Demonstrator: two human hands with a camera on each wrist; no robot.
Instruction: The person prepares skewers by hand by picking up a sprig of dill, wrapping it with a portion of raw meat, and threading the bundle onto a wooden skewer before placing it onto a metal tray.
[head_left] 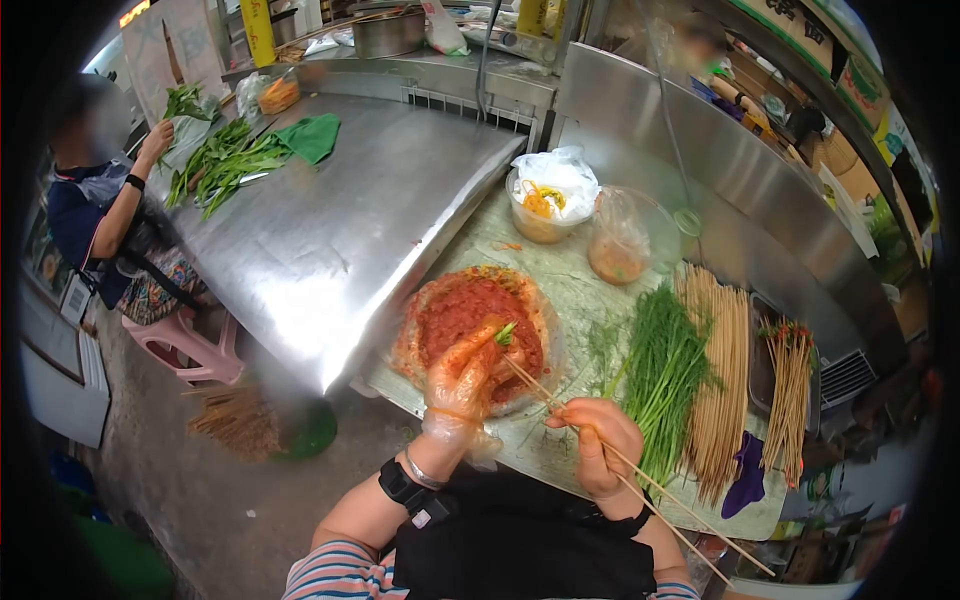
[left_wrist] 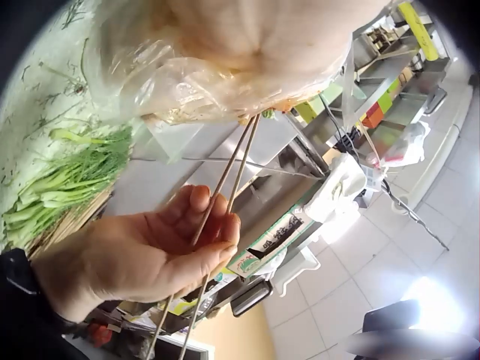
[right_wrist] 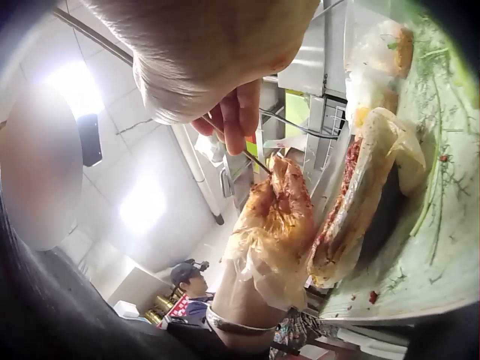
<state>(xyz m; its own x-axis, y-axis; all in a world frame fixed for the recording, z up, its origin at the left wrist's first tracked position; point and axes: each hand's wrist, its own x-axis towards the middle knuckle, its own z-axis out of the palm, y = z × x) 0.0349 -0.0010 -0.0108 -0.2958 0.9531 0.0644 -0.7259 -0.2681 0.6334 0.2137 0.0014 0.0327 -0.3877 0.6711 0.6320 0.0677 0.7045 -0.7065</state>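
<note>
A green-topped counter (head_left: 480,243) is set beside a steel table (head_left: 340,190). Two thin, pale wooden skewers (head_left: 535,386) are gripped by the right hand (head_left: 605,445), their tips brought to a green sprig (head_left: 505,334) pinched in the smeared, plastic-gloved left hand (head_left: 462,375). Red mince (head_left: 470,310) is partly covered by its fingers; dill (head_left: 665,385) is laid beside the right fingers.

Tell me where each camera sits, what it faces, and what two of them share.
Head: worn on the head, facing forward and down at the red filling; the gloved left hand, bare right hand and striped sleeves show.
Left wrist: on the left wrist, looking past that hand, which fills the top, at the right hand and the two sticks it holds.
Right wrist: on the right wrist, looking past that hand, at the top, toward the gloved left hand and red filling.
Shared: head and left wrist both show the feathery greens.
</note>
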